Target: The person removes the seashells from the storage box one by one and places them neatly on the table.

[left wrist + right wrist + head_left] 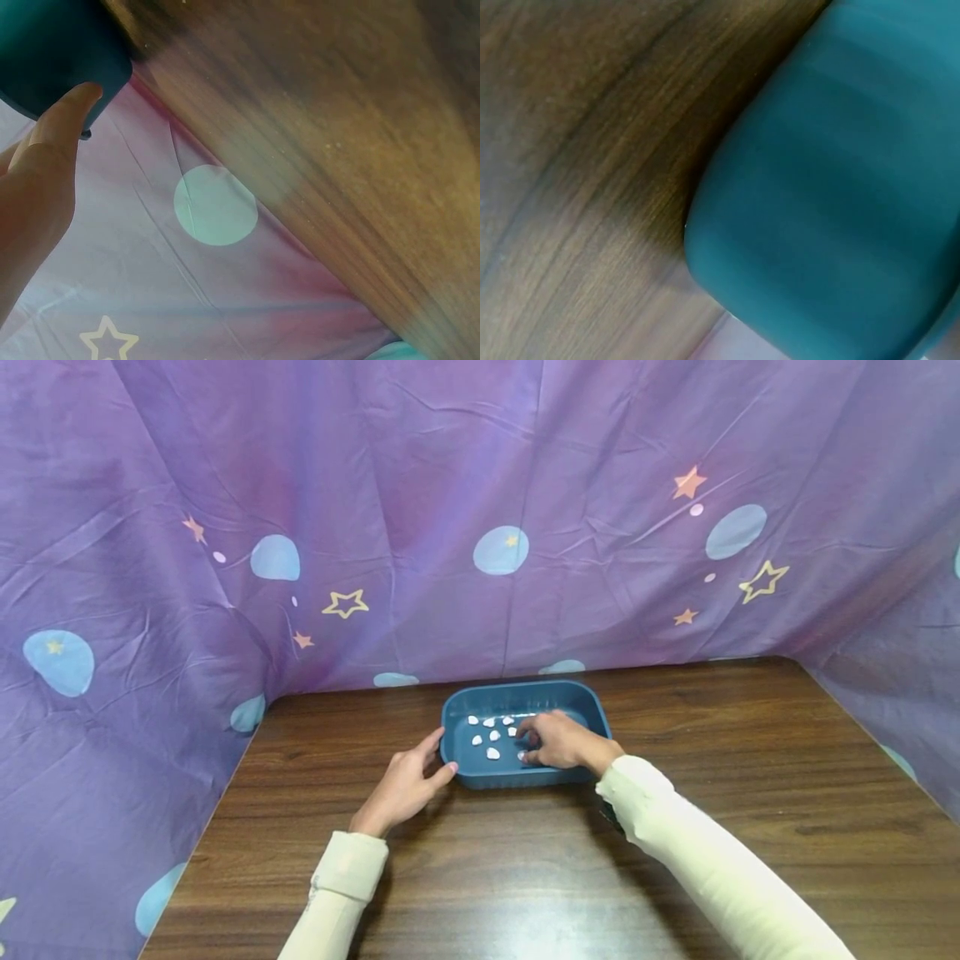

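A blue plastic basin [491,772] stands on the table with several small white pebbles [492,753] scattered over its floor. My left hand [405,783] rests against the basin's left end, thumb and fingers spread. In the left wrist view, a digit of that hand [52,142] lies along the teal-looking basin wall [56,64]. My right hand [558,741] reaches over the near right side into the basin, fingers bent downward and thumb apart from them. One white pebble [522,756] lies by the thumb tip. The right wrist view shows only the basin's outer wall [817,195] near the hand.
The brown wooden table [480,877] stretches around the basin on all sides. A purple curtain [420,510] with stars and blue blobs hangs just behind the table's back edge and along both sides.
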